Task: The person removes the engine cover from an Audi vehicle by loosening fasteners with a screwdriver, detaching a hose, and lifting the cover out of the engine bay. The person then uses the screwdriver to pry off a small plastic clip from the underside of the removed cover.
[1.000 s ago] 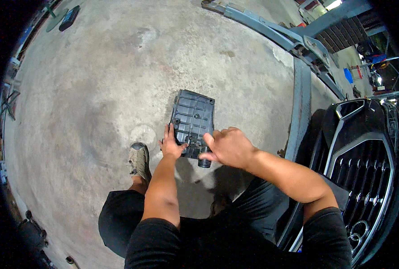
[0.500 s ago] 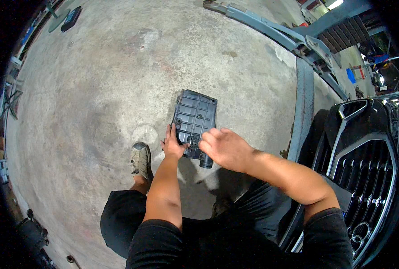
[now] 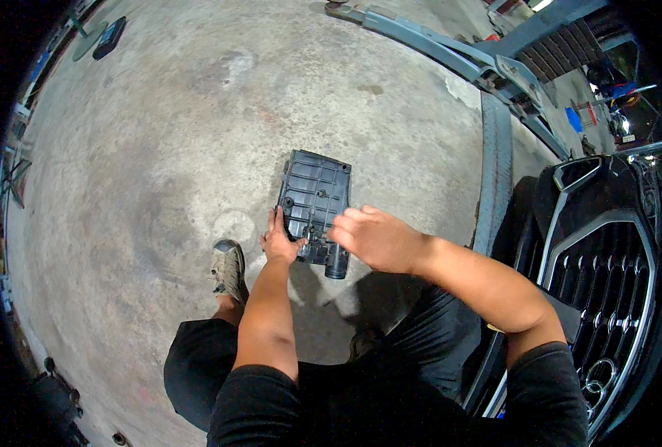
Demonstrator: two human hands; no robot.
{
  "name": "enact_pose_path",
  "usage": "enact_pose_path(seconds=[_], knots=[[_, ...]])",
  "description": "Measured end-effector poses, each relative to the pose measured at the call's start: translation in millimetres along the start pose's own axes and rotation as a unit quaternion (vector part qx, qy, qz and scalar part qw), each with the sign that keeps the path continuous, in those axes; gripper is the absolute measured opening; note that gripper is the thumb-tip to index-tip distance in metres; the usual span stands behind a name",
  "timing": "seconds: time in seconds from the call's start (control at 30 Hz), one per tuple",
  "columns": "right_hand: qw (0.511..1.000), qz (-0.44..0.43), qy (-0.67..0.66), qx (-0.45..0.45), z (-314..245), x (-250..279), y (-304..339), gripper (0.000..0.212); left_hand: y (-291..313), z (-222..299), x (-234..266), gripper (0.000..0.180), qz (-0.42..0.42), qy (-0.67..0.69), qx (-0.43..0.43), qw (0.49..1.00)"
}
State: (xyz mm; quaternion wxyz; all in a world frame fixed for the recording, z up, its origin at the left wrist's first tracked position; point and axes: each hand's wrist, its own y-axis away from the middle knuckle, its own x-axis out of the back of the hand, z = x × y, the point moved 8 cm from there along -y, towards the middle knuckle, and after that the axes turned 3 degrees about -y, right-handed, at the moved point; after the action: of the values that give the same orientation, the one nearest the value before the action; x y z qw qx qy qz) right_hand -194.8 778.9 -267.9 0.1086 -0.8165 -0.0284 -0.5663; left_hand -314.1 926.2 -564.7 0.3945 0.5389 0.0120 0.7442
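Note:
A black ribbed plastic housing (image 3: 316,181), like a car's air filter box, appears to lie on the concrete floor before me. Its round pipe stub (image 3: 335,267) points toward me at the near right corner. My left hand (image 3: 279,240) holds the housing's near left side, fingers along the edge and thumb over the top. Beside the near right edge, above the stub, my right hand (image 3: 376,237) is closed with curled fingers. Whatever it may hold is hidden, and its fingertips are slightly blurred.
A black car front with a chrome-trimmed grille (image 3: 599,283) stands close at my right. Beyond it, a blue-grey lift arm (image 3: 420,39) reaches across the floor. My shoe (image 3: 229,268) is just left of the housing. A dark, flat device (image 3: 110,37) lies far left.
The whole view has shifted slightly, so the floor scene sits a little further left. My right hand has turned a little at the housing's edge; my left hand keeps its hold.

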Motion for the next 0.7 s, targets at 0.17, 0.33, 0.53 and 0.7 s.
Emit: enact_pose_path(seconds=[0.17,0.33,0.53,0.7], knots=[[0.894,-0.316,0.036,-0.315,21.1,-11.0,10.0,0.025,1.4,0.2,1.7,0.125,-0.011,-0.014,0.008,1.000],[0.994,-0.070,0.077,-0.042,0.3,-9.7,8.7,0.029,1.5,3.2,4.7,0.124,-0.007,-0.002,0.009,1.000],[0.956,-0.190,0.054,-0.218,14.5,-15.6,10.0,0.020,1.1,3.9,4.7,0.125,-0.004,0.006,0.004,1.000],[0.992,-0.096,0.083,-0.011,-4.0,-15.2,7.0,0.028,2.0,2.6,3.2,0.125,0.006,0.009,0.002,1.000]])
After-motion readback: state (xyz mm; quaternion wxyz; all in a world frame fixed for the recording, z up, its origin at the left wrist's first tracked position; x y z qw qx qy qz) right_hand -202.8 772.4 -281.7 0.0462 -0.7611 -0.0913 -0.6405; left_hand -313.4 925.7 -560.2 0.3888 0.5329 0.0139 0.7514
